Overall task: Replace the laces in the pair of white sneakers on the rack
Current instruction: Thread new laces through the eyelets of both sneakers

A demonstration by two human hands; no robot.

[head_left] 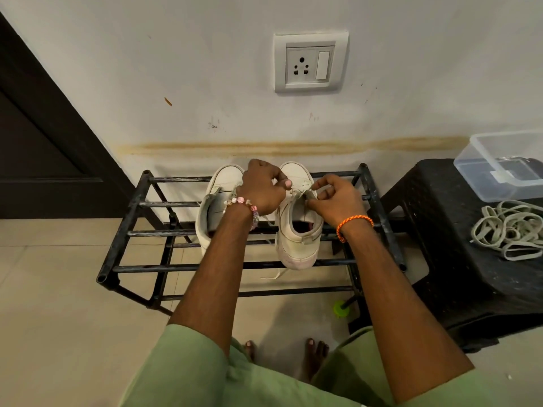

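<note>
Two sneakers stand at the rack's back edge. Left hand and right hand each pinch the lace on the right sneaker.

Rack stands against wall, socket plate on wall above it. Two sneakers on rack top bars, toes to wall: left sneaker, right sneaker beside it. Both hands over right sneaker: left hand, right hand. Stool right of rack; on it container behind loose laces. Door left of rack
</note>
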